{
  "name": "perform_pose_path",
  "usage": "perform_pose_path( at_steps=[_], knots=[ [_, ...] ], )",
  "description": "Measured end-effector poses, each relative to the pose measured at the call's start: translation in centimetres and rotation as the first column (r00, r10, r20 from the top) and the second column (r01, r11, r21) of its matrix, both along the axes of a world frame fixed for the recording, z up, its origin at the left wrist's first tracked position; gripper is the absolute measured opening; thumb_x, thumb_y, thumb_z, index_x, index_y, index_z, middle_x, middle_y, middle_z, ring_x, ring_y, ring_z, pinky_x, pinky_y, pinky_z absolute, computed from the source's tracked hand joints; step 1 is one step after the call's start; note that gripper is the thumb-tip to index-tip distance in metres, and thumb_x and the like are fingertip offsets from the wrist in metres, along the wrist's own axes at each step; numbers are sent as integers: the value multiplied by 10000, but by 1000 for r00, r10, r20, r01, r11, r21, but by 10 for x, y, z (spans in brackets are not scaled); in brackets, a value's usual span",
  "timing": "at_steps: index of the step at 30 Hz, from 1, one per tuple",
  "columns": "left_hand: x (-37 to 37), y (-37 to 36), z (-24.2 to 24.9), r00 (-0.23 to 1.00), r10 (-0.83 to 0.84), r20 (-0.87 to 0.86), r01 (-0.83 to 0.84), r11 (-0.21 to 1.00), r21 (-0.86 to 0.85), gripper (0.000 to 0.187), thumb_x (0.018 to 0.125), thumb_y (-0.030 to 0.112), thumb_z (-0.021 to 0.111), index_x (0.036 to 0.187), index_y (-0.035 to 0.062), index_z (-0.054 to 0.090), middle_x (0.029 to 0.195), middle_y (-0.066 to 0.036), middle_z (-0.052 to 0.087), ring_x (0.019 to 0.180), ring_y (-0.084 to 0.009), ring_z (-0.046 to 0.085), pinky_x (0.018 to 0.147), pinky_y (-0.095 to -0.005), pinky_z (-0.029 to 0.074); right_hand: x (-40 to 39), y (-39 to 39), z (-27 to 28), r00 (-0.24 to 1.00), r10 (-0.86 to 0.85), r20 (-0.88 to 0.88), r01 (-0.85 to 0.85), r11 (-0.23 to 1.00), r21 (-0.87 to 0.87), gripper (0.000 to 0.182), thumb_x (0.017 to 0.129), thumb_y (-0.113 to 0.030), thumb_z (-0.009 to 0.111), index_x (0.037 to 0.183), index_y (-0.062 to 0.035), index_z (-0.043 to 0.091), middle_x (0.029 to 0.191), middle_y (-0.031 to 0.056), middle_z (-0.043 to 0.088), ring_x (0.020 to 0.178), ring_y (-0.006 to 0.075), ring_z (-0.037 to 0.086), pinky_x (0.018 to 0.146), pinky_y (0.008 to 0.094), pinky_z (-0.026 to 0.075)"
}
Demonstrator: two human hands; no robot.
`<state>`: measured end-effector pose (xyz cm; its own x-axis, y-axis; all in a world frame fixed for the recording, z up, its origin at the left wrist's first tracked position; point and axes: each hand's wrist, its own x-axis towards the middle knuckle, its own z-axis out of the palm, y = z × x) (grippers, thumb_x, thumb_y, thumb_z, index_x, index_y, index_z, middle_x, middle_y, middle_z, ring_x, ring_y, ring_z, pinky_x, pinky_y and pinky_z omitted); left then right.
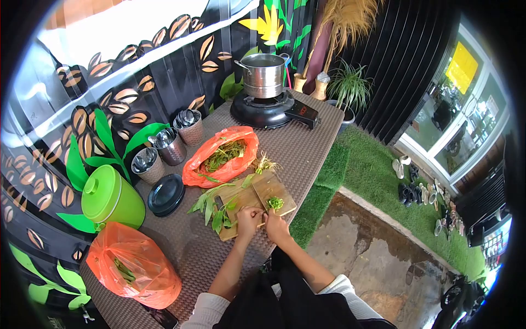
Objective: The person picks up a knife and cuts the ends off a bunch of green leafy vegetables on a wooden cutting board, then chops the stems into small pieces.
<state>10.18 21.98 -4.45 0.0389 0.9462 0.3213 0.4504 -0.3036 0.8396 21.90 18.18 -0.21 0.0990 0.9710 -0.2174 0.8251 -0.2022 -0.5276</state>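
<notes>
On a wooden cutting board (271, 183), my left hand (249, 220) is closed over the stem end of some leafy greens (211, 204), whose leaves spread out to the left. My right hand (275, 227) is closed around the handle of a knife (259, 196); its thin blade points away from me across the board. Both hands are close together, the fingertips nearly touching. A small heap of chopped greens (275, 203) lies just right of the blade. Root ends (265, 164) rest beyond the board's far edge.
An open orange bag of greens (249, 143) sits behind the board. Another orange bag (134, 268), a green lidded bucket (112, 197), dark plates (166, 194) and cutlery cups (171, 147) stand left. A steel pot (263, 77) is on a gas stove (257, 112) at the far end.
</notes>
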Motion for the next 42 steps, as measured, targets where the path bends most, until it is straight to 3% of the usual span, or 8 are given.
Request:
perform_pose_path(
  at_steps=[7,9,17,22,24,30,33,42],
  knots=[
    [0,2,-6,999,0,41,0,1000,-22,123,670,24,708,793,27,710,691,-115,616,637,-208,550,621,-317,452,9,-1,-14,996,64,-61,-55,990,132,352,953,-335,397,1033,8,415,810,295,609,766,465,610,666,548,484],
    [0,0,-1,1000,8,-2,-8,999,-40,118,673,26,709,791,22,709,696,-116,618,641,-210,550,625,-320,453,-4,-9,-3,999,-44,27,43,999,27,351,953,-332,400,1007,14,428,804,296,607,762,472,606,661,544,483],
    [0,-1,-10,997,33,68,-32,999,-28,121,670,40,711,788,14,707,737,-130,638,660,-216,555,644,-320,454,5,7,-17,994,86,-63,-79,990,114,332,953,-320,400,1040,0,401,804,304,602,770,471,606,669,548,485],
    [-1,-6,7,1000,15,14,-15,1000,-17,95,711,67,670,778,3,687,749,-138,637,722,-274,572,682,-362,459,-5,1,-5,999,-26,-29,26,1000,-3,350,957,-324,387,1051,13,406,828,307,602,819,481,593,719,554,471],
    [-2,-7,5,998,-7,-69,21,977,211,93,728,66,653,781,-7,678,785,-149,641,763,-309,576,708,-386,461,-4,5,-5,998,-24,-60,25,999,21,352,956,-323,388,1059,13,404,828,306,603,817,486,592,720,555,471],
    [-5,-2,0,997,-45,-68,50,995,80,93,727,58,653,784,-14,668,813,-157,634,761,-314,583,697,-390,465,2,0,1,998,65,-18,-64,997,43,351,969,-325,353,1045,13,409,823,287,620,812,448,619,717,520,496],
    [-6,-2,4,998,-52,31,53,997,-48,90,708,46,674,776,-11,664,767,-148,628,726,-293,566,688,-379,449,-9,-6,3,999,-31,-19,31,999,-5,366,963,-330,368,1052,20,425,848,319,596,820,489,589,712,546,477],
    [-5,-3,3,1000,-5,2,5,999,47,82,699,28,684,755,-19,649,746,-141,599,697,-279,571,646,-356,460,-3,1,-9,996,24,-85,-20,999,44,357,965,-329,359,1058,10,417,869,322,597,841,485,594,718,562,472]
  ],
)
